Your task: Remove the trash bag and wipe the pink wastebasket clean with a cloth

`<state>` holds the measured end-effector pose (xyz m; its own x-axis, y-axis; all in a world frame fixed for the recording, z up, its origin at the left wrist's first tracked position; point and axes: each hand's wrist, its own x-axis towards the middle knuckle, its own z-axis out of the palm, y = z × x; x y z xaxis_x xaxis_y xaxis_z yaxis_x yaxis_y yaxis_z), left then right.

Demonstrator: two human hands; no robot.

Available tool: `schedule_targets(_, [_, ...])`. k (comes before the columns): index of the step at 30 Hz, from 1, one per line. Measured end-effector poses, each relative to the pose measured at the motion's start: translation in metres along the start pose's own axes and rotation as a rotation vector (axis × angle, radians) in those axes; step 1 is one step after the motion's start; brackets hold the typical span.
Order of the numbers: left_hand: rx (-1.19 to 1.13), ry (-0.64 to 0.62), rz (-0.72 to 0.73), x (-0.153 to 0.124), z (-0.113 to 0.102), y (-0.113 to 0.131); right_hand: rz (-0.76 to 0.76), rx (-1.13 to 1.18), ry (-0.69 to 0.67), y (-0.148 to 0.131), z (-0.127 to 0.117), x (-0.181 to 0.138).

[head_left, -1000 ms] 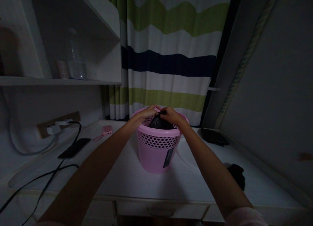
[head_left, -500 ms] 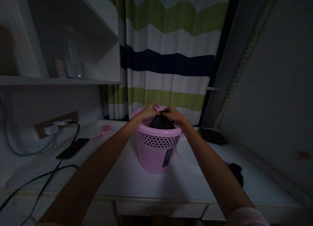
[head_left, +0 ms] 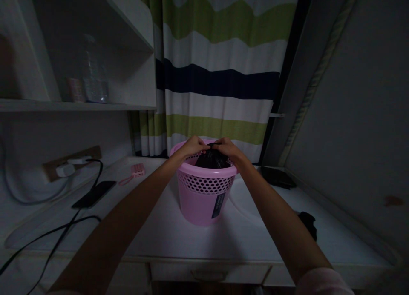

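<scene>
Left hand (head_left: 194, 145) and right hand (head_left: 226, 147) pinch the bag (head_left: 211, 159) between them, likely to hold it gathered; the bin (head_left: 196, 205) stands below.

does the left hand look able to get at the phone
Probably yes: the phone lies uncovered on the desk, though the left hand is at the black bag in the pink basket.

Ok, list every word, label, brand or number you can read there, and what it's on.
None can be read.
Dark label on the pink basket: pale lettering, too small and blurred.
Pinkish container on the shelf: too dim to make out any print.
Phone: dark screen, no text visible.
</scene>
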<state>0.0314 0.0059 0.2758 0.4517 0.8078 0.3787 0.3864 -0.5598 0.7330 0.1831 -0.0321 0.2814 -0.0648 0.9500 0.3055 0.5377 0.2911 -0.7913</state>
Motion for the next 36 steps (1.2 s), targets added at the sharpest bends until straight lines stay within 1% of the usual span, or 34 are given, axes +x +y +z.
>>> schedule_targets(7, [-0.061, -0.011, -0.019, 0.002, 0.001, -0.001, -0.017, 0.071, -0.092, 0.0, -0.002, -0.001])
schedule_targets(10, [-0.098, -0.031, -0.016, 0.0, 0.001, 0.002, -0.009, 0.148, -0.148, 0.001, -0.003, -0.001])
schedule_targets(13, [-0.112, -0.031, 0.015, -0.002, 0.0, 0.004, 0.007, 0.226, -0.195, 0.0, -0.003, -0.002])
schedule_targets(17, [-0.088, -0.001, 0.037, -0.002, -0.002, 0.003, 0.006, 0.226, -0.148, -0.001, -0.002, -0.002])
schedule_targets(21, [-0.065, 0.009, -0.016, -0.003, -0.003, 0.005, -0.046, 0.127, -0.114, 0.0, -0.002, 0.0])
schedule_targets(26, [-0.089, 0.056, -0.076, -0.007, -0.003, 0.01, -0.035, 0.074, -0.062, 0.0, -0.002, -0.001])
schedule_targets(30, [-0.116, 0.033, -0.095, -0.005, -0.003, 0.007, -0.014, 0.07, -0.023, -0.001, -0.001, -0.001])
schedule_targets(33, [-0.143, 0.003, -0.115, -0.003, -0.003, 0.005, -0.007, 0.054, -0.021, 0.0, -0.001, 0.0])
schedule_targets(36, [-0.161, -0.019, -0.136, -0.002, -0.003, 0.006, -0.003, -0.013, -0.003, -0.001, -0.001, 0.0])
